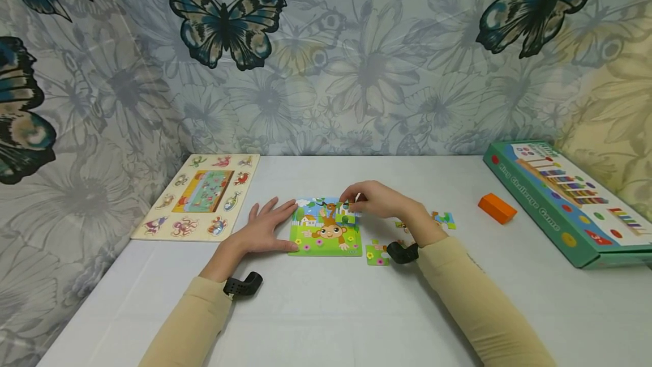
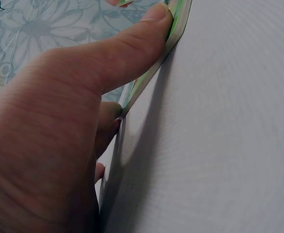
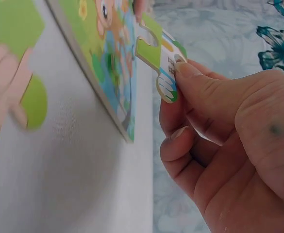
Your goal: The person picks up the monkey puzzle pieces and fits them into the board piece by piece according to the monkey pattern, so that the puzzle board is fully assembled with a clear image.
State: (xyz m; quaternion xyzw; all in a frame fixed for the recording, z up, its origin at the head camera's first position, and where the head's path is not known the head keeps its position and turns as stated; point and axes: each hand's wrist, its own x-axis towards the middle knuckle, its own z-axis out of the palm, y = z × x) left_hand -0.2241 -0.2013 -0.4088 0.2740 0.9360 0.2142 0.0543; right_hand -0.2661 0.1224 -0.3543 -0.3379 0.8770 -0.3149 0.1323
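Note:
A jigsaw board (image 1: 305, 247) with a monkey on green grass lies on the white table. My left hand (image 1: 262, 231) rests at its left side, fingers spread, and the thumb (image 2: 132, 53) presses the board's edge in the left wrist view. Between thumb and fingers my right hand (image 1: 379, 200) pinches a jigsaw piece (image 3: 167, 63) printed with a house and green grass. That piece is held tilted over the upper right of the board. Near my right wrist lie loose jigsaw pieces (image 1: 377, 255), some partly hidden by the forearm.
At the back left lies a cream board (image 1: 168, 217) with sea animals around a central picture. An orange block (image 1: 497, 208) sits to the right, beside a green game box (image 1: 550, 225). Butterfly-print cloth (image 1: 356, 101) hangs behind the table.

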